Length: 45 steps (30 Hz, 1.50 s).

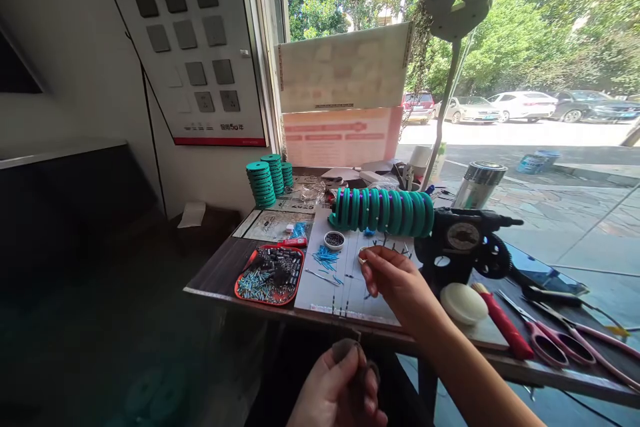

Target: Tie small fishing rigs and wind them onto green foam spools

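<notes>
My left hand (345,380) is low at the bottom middle, below the table edge, its thumb and fingers pinched on a small dark item too unclear to name. Over the white board (320,290), my right hand (387,273) pinches a small pale ring-like piece (363,255) between thumb and fingertips. Just behind it, a row of teal discs (383,211) sits on the shaft of a black winding device (463,237). Left of my right hand are a small white dish of dark beads (334,240) and blue slender pieces (326,258) on the board.
An orange-rimmed tray (301,273) of small metal and blue parts is at the left. Stacked teal spools (261,185) stand behind it. Toward the right lie a white round lid (464,303), a red-handled tool (505,327) and pink-handled scissors (549,345).
</notes>
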Each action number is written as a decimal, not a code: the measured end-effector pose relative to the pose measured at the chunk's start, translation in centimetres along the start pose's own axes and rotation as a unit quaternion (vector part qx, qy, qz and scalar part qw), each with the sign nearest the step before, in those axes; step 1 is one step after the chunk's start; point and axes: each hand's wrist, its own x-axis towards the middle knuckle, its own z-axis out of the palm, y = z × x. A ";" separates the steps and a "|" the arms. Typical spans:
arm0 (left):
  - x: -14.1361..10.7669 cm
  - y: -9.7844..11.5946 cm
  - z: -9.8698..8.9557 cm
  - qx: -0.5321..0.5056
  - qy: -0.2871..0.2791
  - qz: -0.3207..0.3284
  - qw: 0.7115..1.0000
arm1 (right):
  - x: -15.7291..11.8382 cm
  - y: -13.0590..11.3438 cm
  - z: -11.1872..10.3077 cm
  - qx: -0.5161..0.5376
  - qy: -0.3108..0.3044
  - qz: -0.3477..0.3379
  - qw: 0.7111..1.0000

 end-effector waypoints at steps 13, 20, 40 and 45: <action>-0.1 -0.1 -0.2 0.017 0.004 0.007 1.000 | -0.1 -0.2 0.2 -0.011 0.009 -0.001 1.000; -0.1 -0.2 -0.5 0.002 0.010 0.006 1.000 | 0.0 -0.1 0.1 0.005 0.006 0.001 1.000; 0.7 2.5 1.1 0.336 0.137 0.327 0.873 | 0.7 -1.6 -0.4 -0.228 0.021 -0.038 0.973; 4.1 4.5 4.8 0.309 0.064 0.338 0.887 | 0.5 -2.6 -0.2 -0.233 -0.008 -0.039 0.972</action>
